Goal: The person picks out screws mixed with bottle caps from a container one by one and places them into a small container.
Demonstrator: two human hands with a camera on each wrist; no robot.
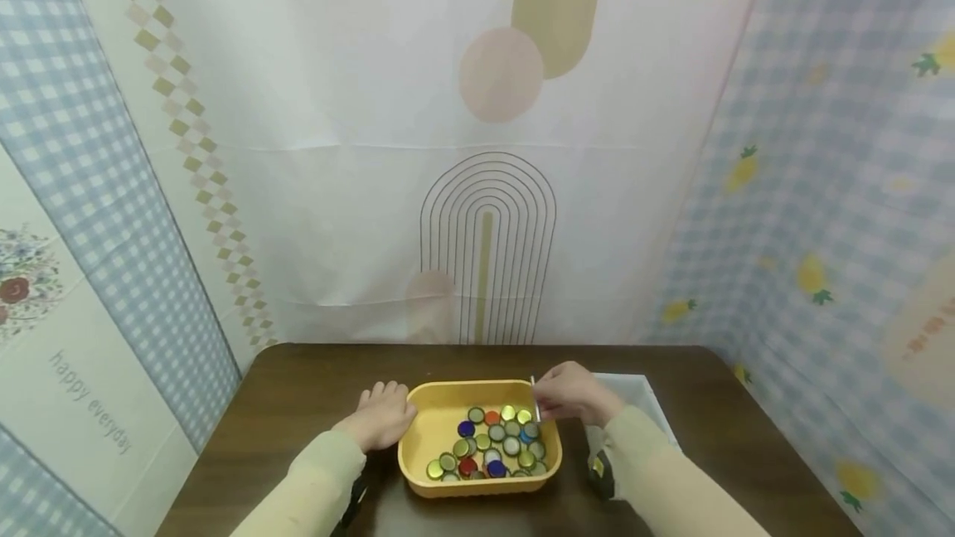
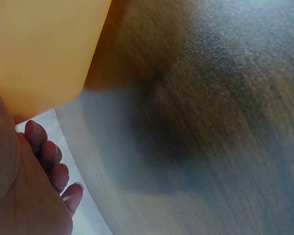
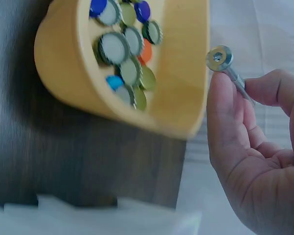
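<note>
A yellow plastic basket (image 1: pixel 424 437) on the table holds many bottle caps (image 1: pixel 482 442) in gold, silver, blue, red and orange. Against its left rim rests my left hand (image 1: pixel 382 414), the thumb at the edge and the fingers loosely extended outside. The left wrist view shows this left hand (image 2: pixel 32 176) beside the basket's outer wall (image 2: pixel 44 54). Above the basket's far right corner, my right hand (image 1: pixel 570 394) pinches a silver bolt (image 3: pixel 237 83) between thumb and fingers. Its round head (image 3: pixel 219 58) has a socket and points away from the palm.
To the right stands a white box (image 1: pixel 642 392), partly hidden behind my right forearm. The dark wooden table (image 1: pixel 321 371) ends at a white patterned cloth (image 1: pixel 358 230), with checked cloths on both sides.
</note>
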